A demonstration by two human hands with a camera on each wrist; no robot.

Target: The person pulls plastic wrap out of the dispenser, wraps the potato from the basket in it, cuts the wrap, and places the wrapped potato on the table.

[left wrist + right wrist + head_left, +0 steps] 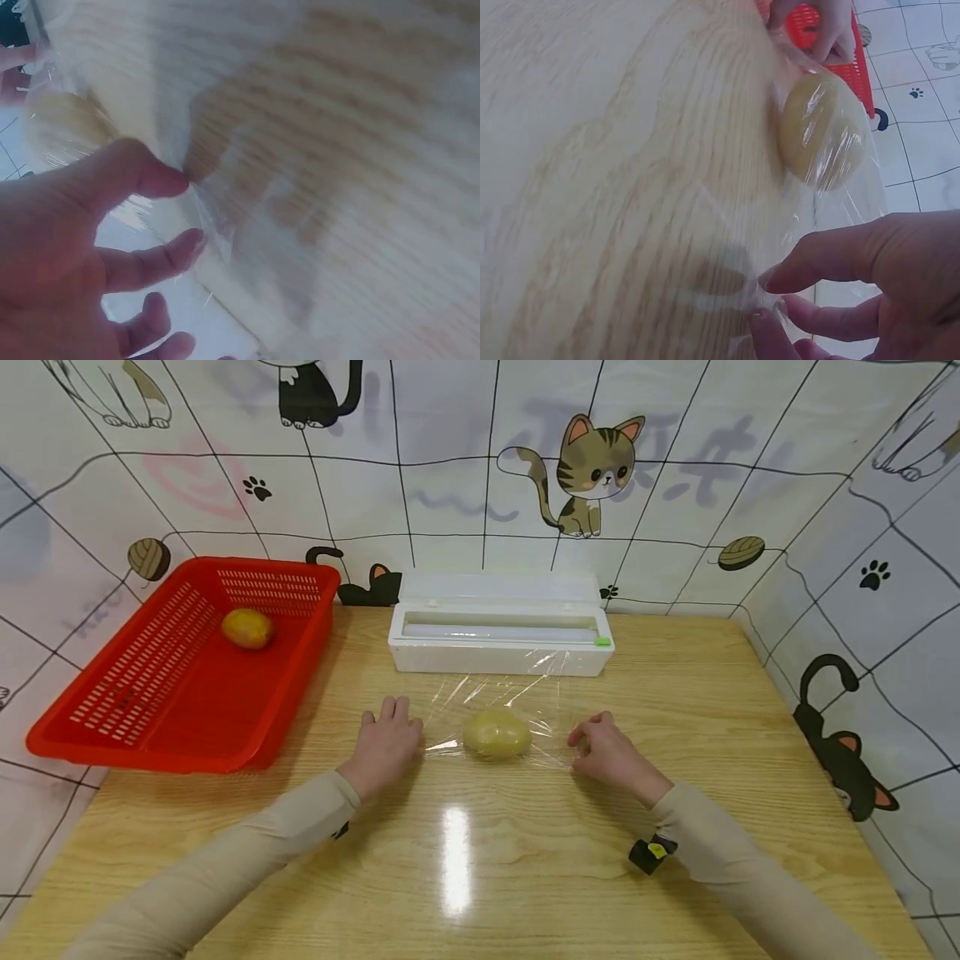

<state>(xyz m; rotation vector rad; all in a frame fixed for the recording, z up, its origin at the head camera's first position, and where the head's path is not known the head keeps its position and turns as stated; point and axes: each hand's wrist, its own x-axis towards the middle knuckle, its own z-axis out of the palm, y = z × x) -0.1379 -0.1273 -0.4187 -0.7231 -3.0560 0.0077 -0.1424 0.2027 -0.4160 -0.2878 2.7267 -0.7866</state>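
A sheet of clear cling film (442, 702) runs from the white cling film dispenser (495, 657) toward me, over a smooth yellow oval fruit or vegetable (497, 732) on the table. My left hand (384, 743) is at the film's left edge; in the left wrist view the thumb (161, 176) touches the film, with the index finger apart from it. At the right edge, my right hand (611, 756) pinches the film between thumb and fingers, as the right wrist view shows. The film lies creased and shiny over the yellow piece (821, 131).
A red plastic basket (180, 727) stands at the left, with another yellow oval piece (247, 628) in it. The dispenser's lid (498, 587) is raised, and a green slider (602, 642) sits at its right end. Cat-patterned sheeting (450, 502) walls the back and sides.
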